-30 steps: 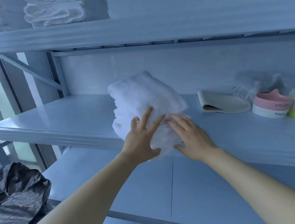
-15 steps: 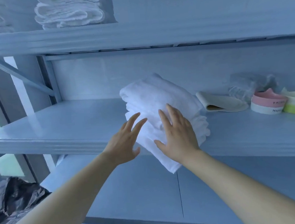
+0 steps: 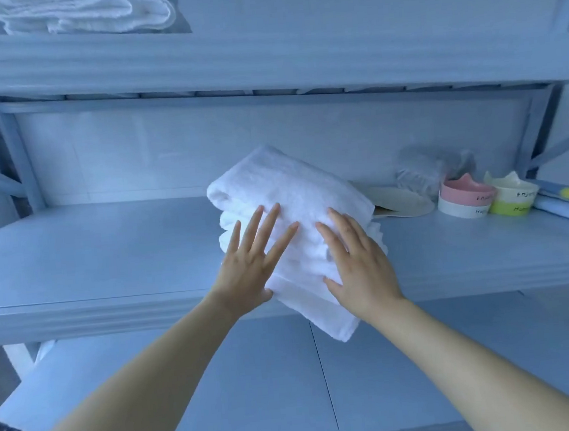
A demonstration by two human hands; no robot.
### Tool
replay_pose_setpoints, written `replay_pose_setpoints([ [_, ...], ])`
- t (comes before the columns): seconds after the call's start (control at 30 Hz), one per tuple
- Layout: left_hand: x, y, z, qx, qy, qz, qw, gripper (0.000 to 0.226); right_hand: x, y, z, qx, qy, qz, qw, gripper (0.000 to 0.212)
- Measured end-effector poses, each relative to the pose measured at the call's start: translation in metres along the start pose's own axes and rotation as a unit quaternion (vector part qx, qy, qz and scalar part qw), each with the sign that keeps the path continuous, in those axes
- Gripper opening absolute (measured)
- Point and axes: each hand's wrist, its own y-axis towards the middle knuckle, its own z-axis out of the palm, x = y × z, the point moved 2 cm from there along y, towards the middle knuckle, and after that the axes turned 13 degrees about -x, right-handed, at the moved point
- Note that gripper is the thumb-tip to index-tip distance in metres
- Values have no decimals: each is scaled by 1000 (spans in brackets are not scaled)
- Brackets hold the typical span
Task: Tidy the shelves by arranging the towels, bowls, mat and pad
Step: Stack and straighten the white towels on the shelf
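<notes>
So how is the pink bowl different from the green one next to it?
The pink bowl is pink on top and white below; the green bowl is cream on top and green below. The pink bowl stands nearer the folded towels, the green bowl farther right. Both stand upright on the same shelf, with pointed ears and dark writing.

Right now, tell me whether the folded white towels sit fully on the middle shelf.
No, a corner of the towels hangs over the front edge of the middle shelf, below the right hand.
</notes>
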Motion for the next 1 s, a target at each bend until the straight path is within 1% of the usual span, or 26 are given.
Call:
replay_pose_setpoints([
  [0.07, -3, 8, 1, -8, 31, 12, 999, 141, 0, -4, -1, -2, -9, 16, 1000, 82],
  [0.13, -3, 15, 2, -7, 56, 14, 998, 138, 7, -7, 0, -15, -41, 32, 999, 89],
  [0.27, 2, 23, 2, -21, 35, 14, 999, 131, 28, -6, 13, 7, -109, 52, 993, 125],
  [0.33, 5, 25, 1, -33, 18, 19, 999, 126, 34, -5, 20, 17, -145, 75, 986, 134],
  [0.37, 6, 25, 2, -40, 13, 24, 999, 124, 36, -5, 21, 18, -170, 87, 981, 133],
  [0.47, 8, 25, 4, -53, 0, 45, 998, 119, 33, -2, 20, -14, -220, 105, 970, 119],
  [0.53, 7, 25, 6, -50, -2, 50, 998, 120, 25, -1, 18, -48, -207, 94, 973, 112],
  [0.6, 8, 27, 8, -43, 2, 49, 998, 124, 17, -2, 17, -68, -180, 88, 977, 110],
  [0.7, 12, 29, 10, -43, -4, 65, 997, 127, 12, -1, 19, -37, -162, 114, 980, 118],
  [0.8, 19, 29, 11, -48, -29, 71, 996, 124, 14, 2, 28, 13, -150, 135, 979, 131],
  [0.87, 22, 25, 11, -56, -50, 69, 995, 118, 14, 4, 31, 12, -146, 137, 980, 133],
  [0.93, 23, 17, 11, -81, -81, 56, 992, 109, 12, 5, 33, 0, -138, 137, 981, 131],
  [1.0, 26, 8, 10, -118, -122, 0, 985, 95, 9, 3, 32, -9, -130, 130, 983, 129],
])
